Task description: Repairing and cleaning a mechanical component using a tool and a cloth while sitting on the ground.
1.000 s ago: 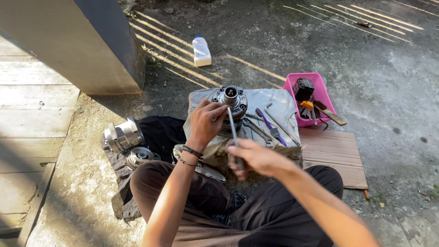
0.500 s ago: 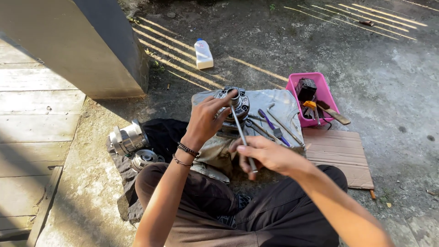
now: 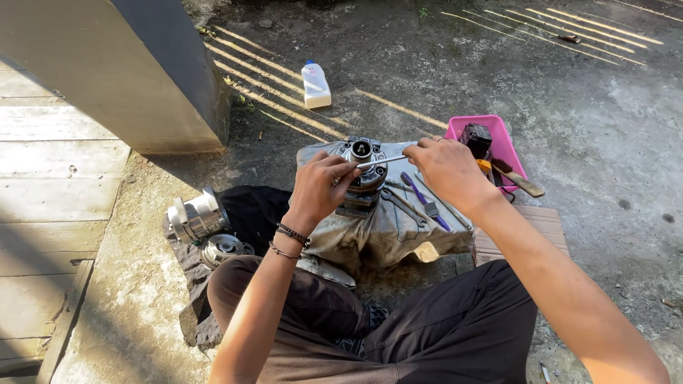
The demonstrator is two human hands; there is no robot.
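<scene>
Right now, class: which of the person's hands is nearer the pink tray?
The right hand. It sits just left of the pink tray, while the left hand is farther off, beyond the metal part.

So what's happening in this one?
A person sits on the ground with a round metal machine part standing on a grey cloth in front of them. The left hand and the right hand together hold a thin metal rod level across the part, just below its top. Loose hand tools lie on the cloth by the right hand, a pink tray sits beyond them, and more metal pieces lie to the left.
</scene>
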